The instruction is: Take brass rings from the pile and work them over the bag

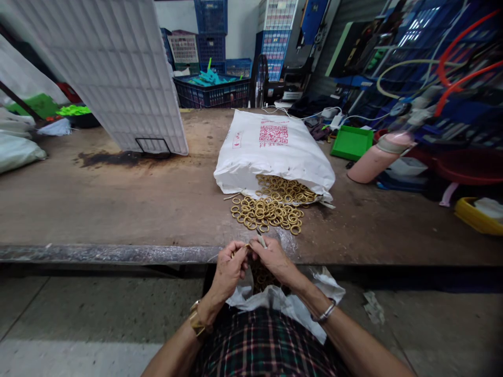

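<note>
While the counter [118,214] bears a white sack [241,149], gold rings [261,210] heaped at its mouth, the left hand [230,265] and right hand [274,257] meet before them, each grip pinched closed: the right on a blade [261,239], the left on a ring [247,245].

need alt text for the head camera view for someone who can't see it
A person's left hand and right hand meet at the front edge of a table, the right holding a small slim tool. Just beyond, gold-coloured rings spill from an open white sack printed with a red QR code.
</note>
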The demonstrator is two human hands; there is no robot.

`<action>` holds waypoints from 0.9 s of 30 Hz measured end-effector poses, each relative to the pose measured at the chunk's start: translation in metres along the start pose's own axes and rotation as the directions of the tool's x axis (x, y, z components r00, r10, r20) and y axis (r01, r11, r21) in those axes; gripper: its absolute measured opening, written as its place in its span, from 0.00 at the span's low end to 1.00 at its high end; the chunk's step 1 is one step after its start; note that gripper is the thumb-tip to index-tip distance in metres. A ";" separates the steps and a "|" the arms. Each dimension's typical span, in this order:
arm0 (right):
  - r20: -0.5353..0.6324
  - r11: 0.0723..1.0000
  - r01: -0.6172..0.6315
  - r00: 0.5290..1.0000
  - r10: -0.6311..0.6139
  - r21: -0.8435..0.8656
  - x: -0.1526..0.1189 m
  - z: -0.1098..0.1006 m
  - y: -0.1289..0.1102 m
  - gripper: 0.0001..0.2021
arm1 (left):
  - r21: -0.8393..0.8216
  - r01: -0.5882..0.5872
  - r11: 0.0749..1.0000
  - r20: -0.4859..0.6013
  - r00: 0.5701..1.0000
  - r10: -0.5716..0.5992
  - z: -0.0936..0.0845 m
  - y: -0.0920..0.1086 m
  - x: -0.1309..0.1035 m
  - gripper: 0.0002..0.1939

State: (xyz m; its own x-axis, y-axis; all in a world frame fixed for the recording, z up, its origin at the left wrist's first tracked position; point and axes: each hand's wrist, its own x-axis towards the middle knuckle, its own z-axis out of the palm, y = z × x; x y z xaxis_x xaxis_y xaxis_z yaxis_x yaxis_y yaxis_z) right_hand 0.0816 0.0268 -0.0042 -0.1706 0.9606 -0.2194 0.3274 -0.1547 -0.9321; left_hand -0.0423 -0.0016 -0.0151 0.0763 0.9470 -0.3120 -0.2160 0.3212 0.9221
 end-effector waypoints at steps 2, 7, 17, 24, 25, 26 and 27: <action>-0.019 0.999 0.025 0.999 -0.026 -0.022 0.000 -0.001 -0.005 0.11 | -0.030 0.031 0.999 0.016 0.999 -0.030 0.000 0.001 -0.001 0.16; -0.034 0.991 0.089 0.995 -0.093 -0.098 -0.002 -0.004 -0.009 0.11 | -0.059 0.065 0.996 0.033 0.997 -0.063 0.001 0.003 -0.001 0.16; 0.010 0.993 0.106 0.994 -0.106 -0.050 -0.001 -0.003 -0.002 0.09 | -0.100 0.117 0.988 0.094 0.990 -0.108 0.002 0.007 -0.003 0.17; -0.006 0.966 0.153 0.987 -0.158 -0.208 -0.002 -0.008 0.003 0.09 | -0.125 0.087 0.988 0.072 0.994 -0.079 0.003 0.007 -0.003 0.17; 0.010 0.943 0.174 0.984 -0.179 -0.285 -0.003 -0.008 0.004 0.09 | -0.115 0.074 0.991 0.058 0.996 -0.068 0.003 0.006 -0.002 0.17; 0.036 0.910 0.201 0.979 -0.202 -0.363 -0.005 -0.009 0.005 0.08 | -0.099 0.060 0.993 0.044 0.997 -0.056 0.003 0.006 -0.002 0.17; 0.068 0.871 0.227 0.973 -0.220 -0.435 -0.006 -0.008 0.007 0.07 | -0.078 0.047 0.996 0.032 0.998 -0.045 0.003 0.005 -0.002 0.17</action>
State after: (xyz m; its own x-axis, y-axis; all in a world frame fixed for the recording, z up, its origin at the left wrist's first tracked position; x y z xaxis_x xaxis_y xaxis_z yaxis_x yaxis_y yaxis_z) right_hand 0.0925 0.0218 -0.0066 -0.3016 0.9530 -0.0284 0.6510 0.1841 -0.7364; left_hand -0.0405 -0.0019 -0.0092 0.1166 0.9311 -0.3456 -0.2879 0.3647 0.8855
